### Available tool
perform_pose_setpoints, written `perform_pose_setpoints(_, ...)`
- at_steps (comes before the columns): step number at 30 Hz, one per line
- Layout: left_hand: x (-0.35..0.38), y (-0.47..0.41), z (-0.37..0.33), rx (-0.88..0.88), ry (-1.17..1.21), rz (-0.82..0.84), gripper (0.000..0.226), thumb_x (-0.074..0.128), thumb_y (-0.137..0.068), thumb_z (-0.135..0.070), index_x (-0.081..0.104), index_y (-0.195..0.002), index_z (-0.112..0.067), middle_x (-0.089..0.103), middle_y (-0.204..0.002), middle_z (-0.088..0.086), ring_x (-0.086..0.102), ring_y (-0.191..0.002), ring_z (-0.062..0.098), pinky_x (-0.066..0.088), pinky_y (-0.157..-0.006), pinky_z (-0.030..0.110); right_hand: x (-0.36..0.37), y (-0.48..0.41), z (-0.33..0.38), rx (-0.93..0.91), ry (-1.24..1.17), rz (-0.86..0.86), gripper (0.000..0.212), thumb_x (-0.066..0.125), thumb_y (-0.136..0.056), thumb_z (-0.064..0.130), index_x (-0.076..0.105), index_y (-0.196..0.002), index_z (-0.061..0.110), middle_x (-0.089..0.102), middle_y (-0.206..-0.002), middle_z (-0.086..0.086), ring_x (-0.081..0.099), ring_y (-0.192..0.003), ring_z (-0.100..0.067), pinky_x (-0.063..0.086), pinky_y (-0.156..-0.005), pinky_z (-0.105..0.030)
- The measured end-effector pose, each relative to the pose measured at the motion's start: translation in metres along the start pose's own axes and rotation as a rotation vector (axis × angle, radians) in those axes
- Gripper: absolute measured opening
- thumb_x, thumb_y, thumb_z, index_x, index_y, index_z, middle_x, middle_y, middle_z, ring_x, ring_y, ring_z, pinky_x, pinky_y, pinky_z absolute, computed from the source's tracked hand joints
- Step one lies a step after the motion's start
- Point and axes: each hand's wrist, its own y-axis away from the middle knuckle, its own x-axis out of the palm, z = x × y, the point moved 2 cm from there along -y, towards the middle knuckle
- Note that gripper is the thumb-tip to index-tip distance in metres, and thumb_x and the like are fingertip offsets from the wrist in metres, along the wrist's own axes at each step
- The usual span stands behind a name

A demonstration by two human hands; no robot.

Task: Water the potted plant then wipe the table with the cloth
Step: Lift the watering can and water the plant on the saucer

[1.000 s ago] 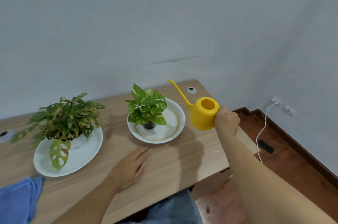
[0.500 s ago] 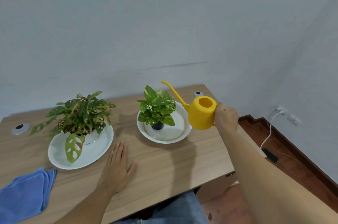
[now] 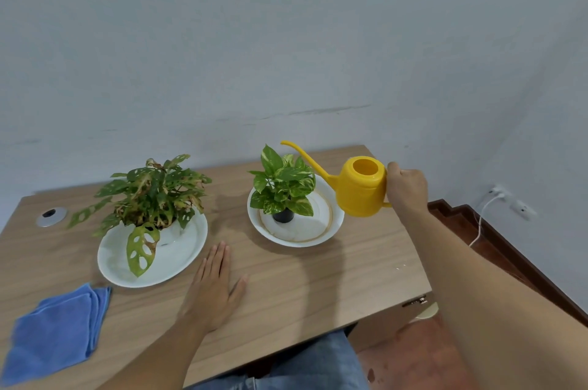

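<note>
My right hand [image 3: 406,189] grips the handle of a yellow watering can [image 3: 361,187], held above the table's right side. Its long spout arcs left over a small green-and-yellow potted plant [image 3: 283,187] in a black pot, which stands in a white bowl [image 3: 321,227]. No water stream is visible. My left hand [image 3: 214,287] lies flat, palm down, on the wooden table [image 3: 302,287] in front of the two plants. A folded blue cloth [image 3: 54,332] lies at the near left corner.
A larger plant with holed leaves [image 3: 149,198] stands on a white plate [image 3: 178,256] left of centre. A metal cable grommet [image 3: 51,217] sits at the far left. The table's right edge drops to a reddish floor with a wall socket and white cable [image 3: 480,221].
The can has risen a little and shifted left, so its spout now reaches over the small plant. My left hand stays flat on the table. The view has shifted right and back.
</note>
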Motion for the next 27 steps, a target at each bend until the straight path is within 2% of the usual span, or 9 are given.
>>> perform_pose_setpoints(7, -0.001, 0.002, -0.001, 0.008, -0.011, -0.007, 0.092, 0.017, -0.11, -0.073, -0.007, -0.175, -0.012, -0.011, -0.185, 0.004, -0.014, -0.171, 0.017, -0.008, -0.136, 0.036, -0.01, -0.02, 0.007, -0.052, 0.018, 0.028, 0.052, 0.05, -0.102, 0.027, 0.039, -0.055, 0.008, 0.042, -0.057, -0.01, 0.039, -0.059, -0.027, 0.033, -0.063, -0.043)
perform_pose_setpoints(27, -0.003, 0.001, -0.001, 0.004, -0.02, 0.016, 0.091, 0.016, -0.11, -0.072, -0.01, -0.175, -0.013, -0.014, -0.185, 0.003, -0.017, -0.17, 0.017, -0.011, -0.136, 0.036, -0.01, -0.033, 0.022, -0.189, 0.112, 0.128, 0.053, 0.052, -0.102, 0.026, 0.034, -0.055, 0.01, 0.04, -0.053, -0.007, 0.037, -0.054, -0.024, 0.031, -0.056, -0.036)
